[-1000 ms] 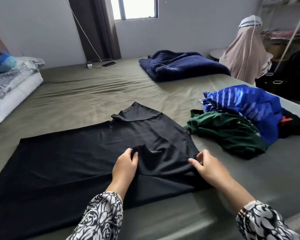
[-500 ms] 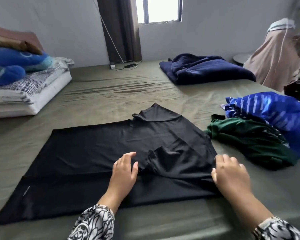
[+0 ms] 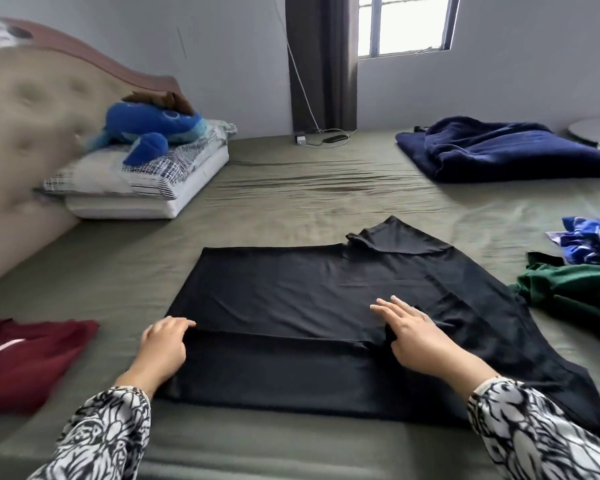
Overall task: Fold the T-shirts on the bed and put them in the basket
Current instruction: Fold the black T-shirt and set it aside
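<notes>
Mid-fold on the black T-shirt (image 3: 326, 296): left hand (image 3: 163, 348) pinches its left folded edge, fingers curled, right hand (image 3: 413, 332) presses flat, fingers spread; next, probably folding the far sleeve inward.

A black T-shirt (image 3: 326, 299) lies spread flat on the bed (image 3: 291, 199), its near edge folded over, one sleeve pointing away. A maroon shirt (image 3: 25, 355) lies left; green (image 3: 575, 289) and blue (image 3: 593, 240) shirts lie crumpled right.

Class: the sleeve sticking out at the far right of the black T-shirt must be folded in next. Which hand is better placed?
The right hand: it rests flat on the black T-shirt, nearer that sleeve.
</notes>
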